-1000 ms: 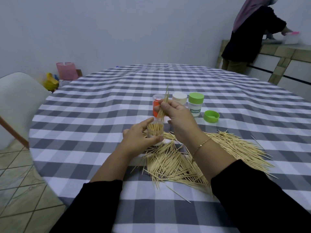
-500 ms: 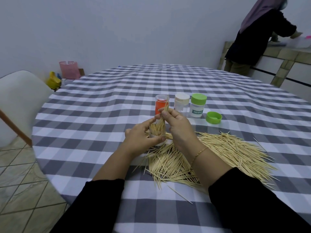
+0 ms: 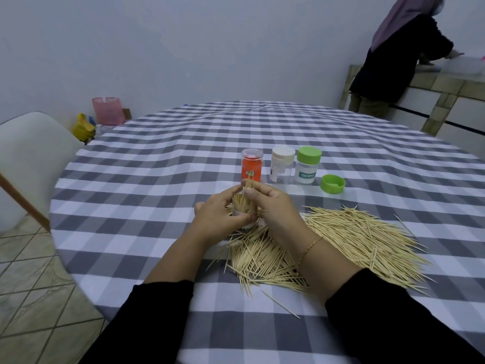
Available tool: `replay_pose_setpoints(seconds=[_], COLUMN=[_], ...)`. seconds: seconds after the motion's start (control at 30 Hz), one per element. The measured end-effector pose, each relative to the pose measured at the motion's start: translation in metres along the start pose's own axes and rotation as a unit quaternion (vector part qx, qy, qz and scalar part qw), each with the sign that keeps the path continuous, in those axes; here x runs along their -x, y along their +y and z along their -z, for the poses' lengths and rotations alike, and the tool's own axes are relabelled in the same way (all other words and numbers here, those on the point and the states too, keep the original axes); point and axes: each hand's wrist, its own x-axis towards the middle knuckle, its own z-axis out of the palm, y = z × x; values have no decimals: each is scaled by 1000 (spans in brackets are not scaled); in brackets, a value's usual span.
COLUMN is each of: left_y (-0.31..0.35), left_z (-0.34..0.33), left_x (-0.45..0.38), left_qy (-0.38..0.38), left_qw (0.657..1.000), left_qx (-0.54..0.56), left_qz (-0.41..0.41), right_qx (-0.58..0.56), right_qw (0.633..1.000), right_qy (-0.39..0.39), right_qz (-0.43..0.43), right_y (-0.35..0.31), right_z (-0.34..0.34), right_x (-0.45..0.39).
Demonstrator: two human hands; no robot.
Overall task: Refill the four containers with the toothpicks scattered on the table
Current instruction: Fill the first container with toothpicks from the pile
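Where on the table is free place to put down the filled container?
Bare cloth lies left of the left hand, toward the white chair, and behind the three standing containers. It is crowded right of the right hand, where the toothpick pile spreads.

Both arms wear long black sleeves, plain and unmarked, pushed back from the wrists so the forearms are bare. The left hand (image 3: 219, 215) carries no jewellery that shows. Just behind the right hand (image 3: 279, 214), a thin gold chain bracelet (image 3: 311, 245) circles the wrist.
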Motion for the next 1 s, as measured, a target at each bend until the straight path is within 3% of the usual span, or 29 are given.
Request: replay_pose_setpoints(seconds=[0.33, 0.53, 0.63, 0.67, 0.8, 0.93, 1.0], left_y=[3, 7, 7, 7, 7, 7, 6], left_z=[0, 2, 3, 3, 2, 2, 1], left_x=[2, 3, 4, 4, 4, 3, 3], left_qy=[-3, -8, -16, -18, -15, -8, -9], left_qw=[1000, 1000, 1000, 1000, 1000, 1000, 1000], left_qx=[-9, 10, 16, 17, 6, -7, -4], left_qz=[-4, -2, -2, -4, 3, 21, 26], right_qx=[208, 437, 566, 582, 537, 377, 375], right_qw=[969, 871, 783, 773, 813, 907, 913], right_qy=[1, -11, -25, -30, -62, -69, -38], right_qz=[133, 223, 256, 252, 216, 174, 157], right_y=[-10, -3, 0, 0, -4, -15, -22], right_z=[-2, 3, 8, 10, 13, 21, 28], right_x=[1, 9, 9, 10, 10, 13, 15])
